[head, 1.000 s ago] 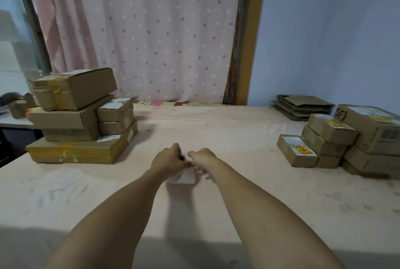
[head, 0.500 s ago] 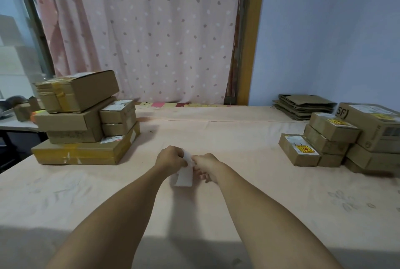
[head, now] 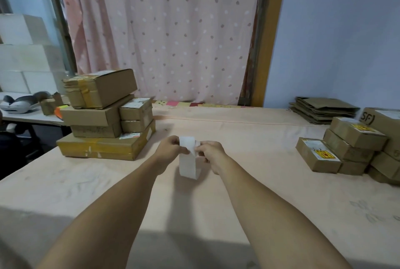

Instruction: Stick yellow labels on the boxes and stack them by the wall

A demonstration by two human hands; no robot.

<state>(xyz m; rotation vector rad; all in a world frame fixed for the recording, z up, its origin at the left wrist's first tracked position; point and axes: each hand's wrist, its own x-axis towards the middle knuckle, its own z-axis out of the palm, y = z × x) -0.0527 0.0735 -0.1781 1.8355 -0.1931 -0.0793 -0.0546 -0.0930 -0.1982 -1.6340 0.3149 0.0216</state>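
- Since half a second ago both hands have risen a little off the surface, and more of the white label strip now hangs below them.
- The left hand pinches the strip's upper left edge with curled fingers; the right hand pinches its right edge near the top.
- The strip is held in the air over the middle of the surface, between the two hands. Its long axis stands upright: the top curls over away from the person and the free end points down. Whether that end touches the surface cannot be told.
- The surface has a pale peach cover with faint smudges, and a shadow lies across its near edge.
- A pile of brown boxes sits at the far left of the surface. Stacked boxes with yellow labels stand at the right by the blue wall, with flattened cardboard behind them.
- A pink dotted curtain hangs at the back beside a wooden frame.
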